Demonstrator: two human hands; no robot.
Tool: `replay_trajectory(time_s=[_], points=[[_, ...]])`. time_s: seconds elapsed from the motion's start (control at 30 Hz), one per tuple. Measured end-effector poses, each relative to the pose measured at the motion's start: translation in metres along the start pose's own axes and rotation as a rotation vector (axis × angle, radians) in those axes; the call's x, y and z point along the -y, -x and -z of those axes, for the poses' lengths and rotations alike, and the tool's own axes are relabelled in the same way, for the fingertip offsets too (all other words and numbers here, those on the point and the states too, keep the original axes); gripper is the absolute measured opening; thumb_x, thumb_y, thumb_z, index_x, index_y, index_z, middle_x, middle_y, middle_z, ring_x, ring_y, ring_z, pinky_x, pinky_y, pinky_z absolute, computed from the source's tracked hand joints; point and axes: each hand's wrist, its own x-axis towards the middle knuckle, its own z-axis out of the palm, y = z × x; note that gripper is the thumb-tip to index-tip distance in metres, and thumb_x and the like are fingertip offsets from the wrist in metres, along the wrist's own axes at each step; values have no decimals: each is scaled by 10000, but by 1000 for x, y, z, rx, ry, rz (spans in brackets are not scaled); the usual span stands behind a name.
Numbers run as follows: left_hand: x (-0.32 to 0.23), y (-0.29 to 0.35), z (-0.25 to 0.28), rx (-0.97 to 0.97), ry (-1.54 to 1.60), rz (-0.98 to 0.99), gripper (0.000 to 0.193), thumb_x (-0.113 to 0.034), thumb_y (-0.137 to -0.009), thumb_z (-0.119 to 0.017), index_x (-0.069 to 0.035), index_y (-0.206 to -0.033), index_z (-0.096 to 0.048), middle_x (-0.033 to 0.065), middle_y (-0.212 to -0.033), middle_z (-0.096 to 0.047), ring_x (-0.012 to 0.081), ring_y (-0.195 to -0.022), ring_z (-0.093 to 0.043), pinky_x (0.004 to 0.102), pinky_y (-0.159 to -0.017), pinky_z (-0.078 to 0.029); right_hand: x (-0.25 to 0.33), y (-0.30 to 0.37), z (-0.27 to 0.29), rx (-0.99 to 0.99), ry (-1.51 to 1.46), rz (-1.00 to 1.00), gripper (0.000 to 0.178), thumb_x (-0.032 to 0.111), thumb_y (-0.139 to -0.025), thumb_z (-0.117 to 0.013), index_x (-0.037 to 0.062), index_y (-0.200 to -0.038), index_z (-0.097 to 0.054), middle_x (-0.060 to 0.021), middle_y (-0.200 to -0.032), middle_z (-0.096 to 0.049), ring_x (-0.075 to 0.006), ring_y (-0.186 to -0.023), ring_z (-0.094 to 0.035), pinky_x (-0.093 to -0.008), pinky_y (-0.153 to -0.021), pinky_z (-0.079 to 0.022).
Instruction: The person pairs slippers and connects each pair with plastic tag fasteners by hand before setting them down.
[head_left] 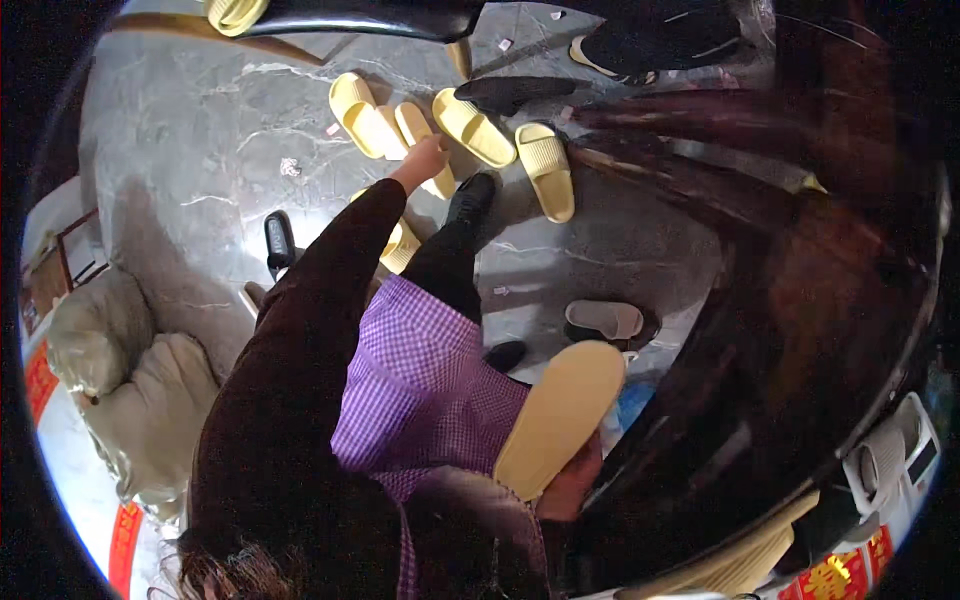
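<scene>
My left arm, in a dark sleeve, stretches toward the floor. My left hand (424, 164) is closed at the edge of a pale yellow slipper (411, 120); its fingertips are partly hidden. Close to it lie a ribbed yellow slipper (352, 100) on the left, and another yellow slipper (475, 128) and a ribbed one (545, 172) on the right. In my right hand (574, 484), near my lap, is a yellow slipper sole (562, 415), its plain flat face showing. A purple checked apron (420, 350) covers my lap.
A dark glossy piece of furniture (780, 330) fills the right side. Grey slippers (605, 318) and a black slipper (279, 240) lie on the grey marbled floor (215, 150). Stuffed beige sacks (150, 400) stand at left. A dark seat (370, 22) with wooden legs is at the top.
</scene>
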Motion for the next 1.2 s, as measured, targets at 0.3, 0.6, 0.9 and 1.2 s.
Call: replay_trajectory(time_s=[0.3,0.6,0.9,1.2], points=[[44,-86,-38,132,-227,83,333,-234,-747,-587,32,-946,-569,243,-992,-592,398,-963,-561,470,-815,-462,-18,1,76,-185,1349,61,333,220,-910,-466,-15,-1139,-527,-150,-1138,-580,-276,-1038,-557,-417,-906,-442],[91,-136,-67,-115,96,156,361,-212,-740,-636,6,-1012,-544,225,-941,-606,358,-891,-596,447,-740,-492,-16,-18,64,-443,104,-179,334,205,-905,-452,-26,-1136,-518,-167,-1161,-553,-310,-1066,-519,-406,-934,-404],[63,-99,-95,311,922,483,284,-235,-770,-648,-23,-941,-569,64,-614,-559,126,-442,-523,291,-357,-409,-25,-29,9,-447,525,-152,320,186,-904,-438,-26,-1128,-523,-169,-1134,-561,-308,-1039,-524,-398,-914,-407],[40,2,-43,-157,341,-101,330,-217,-760,-683,-30,-1012,-579,115,-879,-622,252,-798,-602,351,-676,-493,-7,3,7,-64,2302,-91,278,152,-892,-437,-30,-1072,-548,-148,-1053,-579,-250,-942,-531,-358,-829,-418]])
